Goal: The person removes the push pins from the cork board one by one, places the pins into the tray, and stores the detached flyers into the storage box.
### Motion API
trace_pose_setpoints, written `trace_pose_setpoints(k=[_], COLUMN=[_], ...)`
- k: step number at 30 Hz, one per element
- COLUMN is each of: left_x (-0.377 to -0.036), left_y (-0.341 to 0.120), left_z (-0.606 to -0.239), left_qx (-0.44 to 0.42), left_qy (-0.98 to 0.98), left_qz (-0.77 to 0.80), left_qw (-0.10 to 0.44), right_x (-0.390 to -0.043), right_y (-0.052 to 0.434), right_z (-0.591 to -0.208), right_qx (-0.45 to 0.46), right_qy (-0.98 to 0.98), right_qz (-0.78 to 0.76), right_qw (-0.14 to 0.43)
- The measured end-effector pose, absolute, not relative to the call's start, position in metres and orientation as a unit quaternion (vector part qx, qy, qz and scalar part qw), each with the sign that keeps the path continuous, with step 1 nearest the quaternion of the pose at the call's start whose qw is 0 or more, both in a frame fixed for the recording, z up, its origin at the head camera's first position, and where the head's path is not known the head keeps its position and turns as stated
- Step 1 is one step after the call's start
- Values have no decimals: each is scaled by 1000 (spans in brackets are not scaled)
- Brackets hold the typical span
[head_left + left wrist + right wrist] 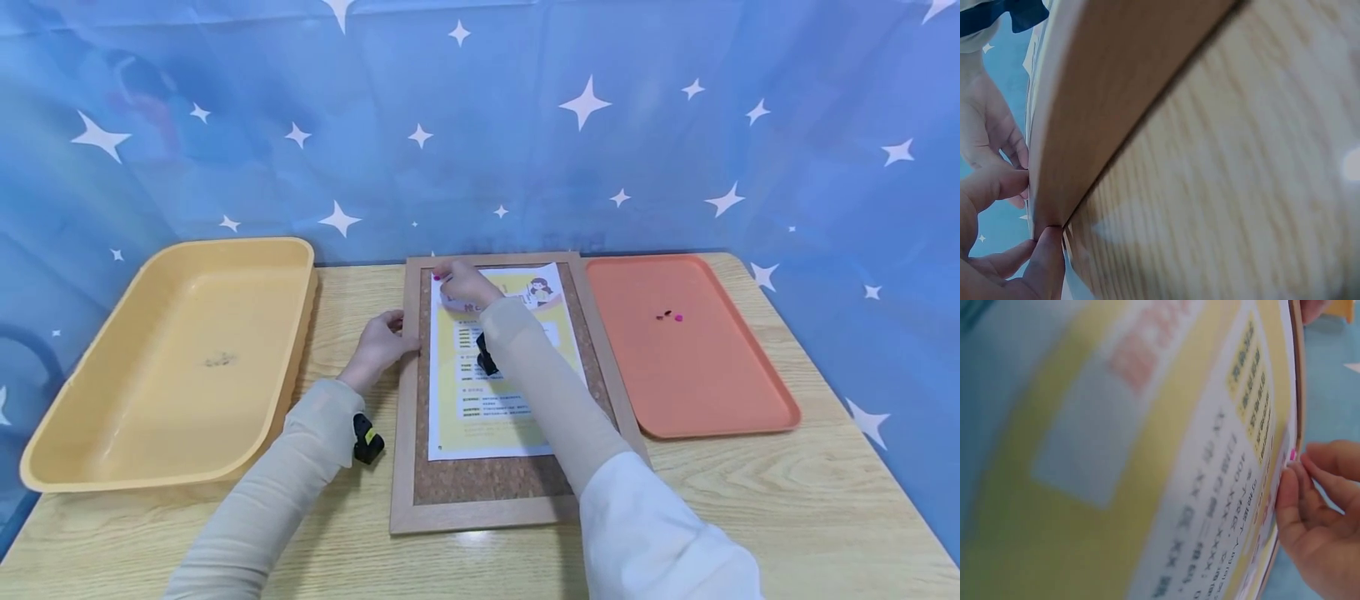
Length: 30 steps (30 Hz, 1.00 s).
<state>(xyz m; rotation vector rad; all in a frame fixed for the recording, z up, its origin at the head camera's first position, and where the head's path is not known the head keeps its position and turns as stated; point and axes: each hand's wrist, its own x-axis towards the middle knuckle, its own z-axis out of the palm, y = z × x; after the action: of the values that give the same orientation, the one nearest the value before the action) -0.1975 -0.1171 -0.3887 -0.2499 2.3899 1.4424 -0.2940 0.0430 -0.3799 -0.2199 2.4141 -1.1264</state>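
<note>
1. Yellow paper sheet with a cartoon, lying on cork board, table middle.
2. Right hand pinching pink pin at sheet's 11 o'clock corner.
3. Left hand gripping board's 9 o'clock edge.

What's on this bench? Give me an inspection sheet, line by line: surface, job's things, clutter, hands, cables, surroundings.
Surface: light wooden table, glossy.
Job's things: cork board in a wooden frame lies flat at the centre; a yellow printed sheet lies on it, top right corner curled; a pink pin sits at the sheet's top left corner.
Clutter: yellow tray on the left; orange tray on the right holding small pins.
Hands: left hand grips the frame's left edge; right hand pinches the pink pin.
Cables: nothing seen.
Surroundings: blue star-print backdrop behind the table.
</note>
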Motion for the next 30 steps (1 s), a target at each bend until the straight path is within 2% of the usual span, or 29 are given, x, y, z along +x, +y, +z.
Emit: trace_pose_setpoints(k=[12, 30], left_x=[-197, -200], left_y=[-118, -120], left_z=[-388, -392], left_qx=[-89, -92], left_qy=[836, 828], left_qz=[515, 524], left_qw=[169, 176], right_x=[-295, -306], right_y=[43, 39], right_z=[-376, -380], right_qx=[-116, -115], right_qy=[877, 896], right_qz=[-393, -352], right_qw=[249, 245])
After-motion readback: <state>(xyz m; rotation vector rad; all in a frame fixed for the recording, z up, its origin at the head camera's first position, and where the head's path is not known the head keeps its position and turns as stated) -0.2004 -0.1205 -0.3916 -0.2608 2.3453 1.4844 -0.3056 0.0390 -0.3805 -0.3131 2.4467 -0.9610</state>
